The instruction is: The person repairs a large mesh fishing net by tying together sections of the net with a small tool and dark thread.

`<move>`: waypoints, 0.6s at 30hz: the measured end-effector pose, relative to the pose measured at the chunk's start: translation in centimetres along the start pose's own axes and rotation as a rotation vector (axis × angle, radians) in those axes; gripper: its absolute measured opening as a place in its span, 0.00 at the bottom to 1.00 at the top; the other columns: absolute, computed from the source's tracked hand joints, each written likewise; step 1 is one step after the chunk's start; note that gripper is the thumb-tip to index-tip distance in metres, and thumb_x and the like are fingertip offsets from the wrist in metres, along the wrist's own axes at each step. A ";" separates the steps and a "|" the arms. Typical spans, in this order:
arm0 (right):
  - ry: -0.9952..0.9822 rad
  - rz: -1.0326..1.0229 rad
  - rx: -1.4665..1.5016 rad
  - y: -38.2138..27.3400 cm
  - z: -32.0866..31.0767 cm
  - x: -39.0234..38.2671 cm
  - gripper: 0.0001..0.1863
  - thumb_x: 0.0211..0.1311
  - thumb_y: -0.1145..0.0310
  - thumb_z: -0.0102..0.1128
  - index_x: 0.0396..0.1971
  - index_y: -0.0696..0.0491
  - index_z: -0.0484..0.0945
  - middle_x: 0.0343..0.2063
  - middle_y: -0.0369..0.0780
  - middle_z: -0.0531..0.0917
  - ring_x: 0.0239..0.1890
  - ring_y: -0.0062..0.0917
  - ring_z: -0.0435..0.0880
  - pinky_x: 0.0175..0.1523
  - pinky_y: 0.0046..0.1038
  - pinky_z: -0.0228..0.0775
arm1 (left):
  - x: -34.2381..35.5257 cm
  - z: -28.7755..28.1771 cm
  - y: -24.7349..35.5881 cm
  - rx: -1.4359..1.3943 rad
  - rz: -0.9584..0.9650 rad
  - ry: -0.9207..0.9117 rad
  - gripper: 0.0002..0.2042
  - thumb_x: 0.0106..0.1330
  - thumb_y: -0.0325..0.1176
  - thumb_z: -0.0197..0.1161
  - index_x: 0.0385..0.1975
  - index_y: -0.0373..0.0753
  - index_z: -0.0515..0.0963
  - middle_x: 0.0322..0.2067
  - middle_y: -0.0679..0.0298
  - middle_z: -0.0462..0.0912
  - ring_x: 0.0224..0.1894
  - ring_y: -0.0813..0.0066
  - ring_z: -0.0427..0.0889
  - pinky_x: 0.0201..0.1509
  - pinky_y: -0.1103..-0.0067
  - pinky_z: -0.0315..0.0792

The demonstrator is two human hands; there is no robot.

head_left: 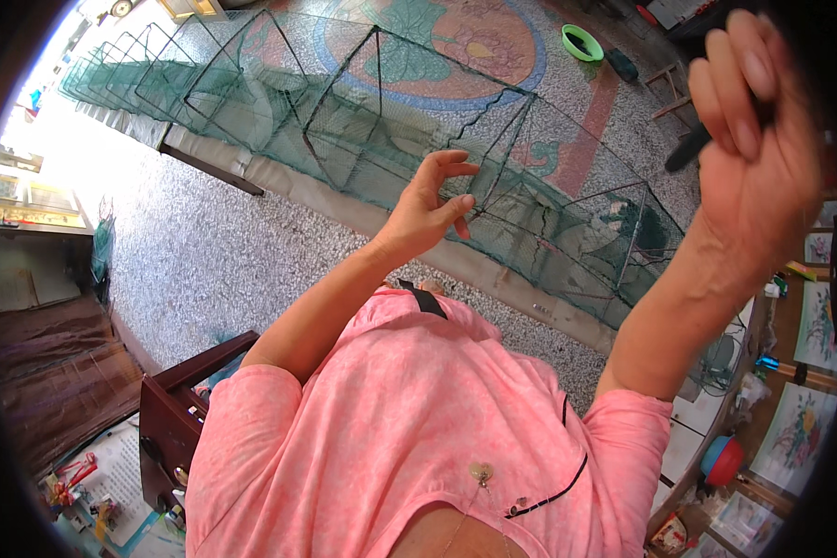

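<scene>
The left grip [428, 206] has thumb and fingers apart; the green net [349, 158] stretches beneath it and to both sides, contact unclear; the right grip [761, 167], well to its right, curls around a blurred dark object [687, 152].

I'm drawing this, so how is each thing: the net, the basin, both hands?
Green net: stretched out long, not folded up
Green basin: upright, something dark inside
Left hand: half-open, thumb and fingers apart
Right hand: raised, fingers curled; whether it grips anything is unclear
</scene>
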State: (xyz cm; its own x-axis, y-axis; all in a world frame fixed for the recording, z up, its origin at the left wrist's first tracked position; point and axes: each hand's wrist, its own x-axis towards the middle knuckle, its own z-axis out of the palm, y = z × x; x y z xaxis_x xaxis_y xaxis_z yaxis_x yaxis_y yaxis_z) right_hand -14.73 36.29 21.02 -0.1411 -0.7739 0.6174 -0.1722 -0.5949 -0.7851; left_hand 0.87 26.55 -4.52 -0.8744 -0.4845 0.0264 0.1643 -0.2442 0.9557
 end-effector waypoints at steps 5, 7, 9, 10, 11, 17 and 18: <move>0.055 0.079 0.083 -1.5 -0.9 -1.6 0.08 0.69 0.71 0.41 0.31 0.58 0.68 0.20 0.31 0.63 0.13 0.10 0.51 0.21 0.15 0.41 | -0.3 0.0 0.2 0.039 -0.017 -0.009 0.25 0.65 0.25 0.55 0.60 0.39 0.55 0.58 0.57 0.65 0.26 0.80 0.76 0.30 0.82 0.73; 0.057 0.087 0.062 -1.7 -0.2 -1.8 0.09 0.69 0.70 0.41 0.31 0.57 0.67 0.20 0.31 0.63 0.13 0.10 0.51 0.20 0.15 0.41 | -0.6 0.7 1.4 0.098 -0.027 -0.005 0.25 0.65 0.23 0.54 0.61 0.39 0.55 0.60 0.59 0.64 0.26 0.80 0.76 0.30 0.82 0.73; 0.016 0.090 0.045 -1.8 0.1 -2.1 0.09 0.70 0.69 0.41 0.30 0.56 0.67 0.20 0.31 0.63 0.12 0.10 0.51 0.19 0.14 0.41 | -1.1 2.2 3.1 0.163 -0.034 -0.010 0.26 0.65 0.21 0.53 0.62 0.40 0.56 0.61 0.60 0.63 0.25 0.81 0.76 0.29 0.83 0.73; 0.006 0.092 0.032 -1.8 0.1 -2.3 0.09 0.70 0.68 0.42 0.30 0.56 0.67 0.20 0.31 0.64 0.12 0.10 0.51 0.18 0.14 0.41 | -0.9 2.5 3.8 0.209 -0.033 -0.059 0.26 0.64 0.21 0.53 0.62 0.40 0.57 0.61 0.61 0.63 0.25 0.81 0.76 0.28 0.83 0.73; -0.003 0.093 0.019 -1.9 0.1 -2.4 0.10 0.70 0.68 0.42 0.30 0.56 0.67 0.20 0.31 0.64 0.12 0.09 0.51 0.18 0.14 0.41 | -0.6 2.8 4.4 0.254 -0.031 -0.108 0.26 0.64 0.20 0.53 0.62 0.41 0.58 0.61 0.61 0.63 0.25 0.82 0.76 0.28 0.83 0.73; 0.121 0.152 0.021 -1.8 -0.1 -3.5 0.10 0.71 0.66 0.42 0.29 0.55 0.66 0.21 0.31 0.64 0.12 0.09 0.52 0.18 0.14 0.41 | -0.4 1.8 3.7 0.318 0.063 -0.137 0.16 0.64 0.20 0.53 0.51 0.38 0.71 0.48 0.64 0.71 0.24 0.85 0.74 0.24 0.86 0.69; 0.162 0.164 0.010 -1.9 -0.1 -3.7 0.11 0.71 0.66 0.43 0.29 0.55 0.66 0.21 0.31 0.64 0.12 0.09 0.52 0.18 0.14 0.41 | -0.3 1.6 3.7 0.369 0.089 -0.142 0.13 0.64 0.20 0.53 0.48 0.38 0.73 0.45 0.64 0.72 0.24 0.85 0.74 0.23 0.87 0.69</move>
State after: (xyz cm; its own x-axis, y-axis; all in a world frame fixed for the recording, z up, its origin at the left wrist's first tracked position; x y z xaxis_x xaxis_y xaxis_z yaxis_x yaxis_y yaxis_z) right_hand -13.96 40.29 20.19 -0.3215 -0.8158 0.4808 -0.1249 -0.4668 -0.8755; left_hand 1.01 27.14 -0.54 -0.9228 -0.3631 0.1291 0.0898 0.1233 0.9883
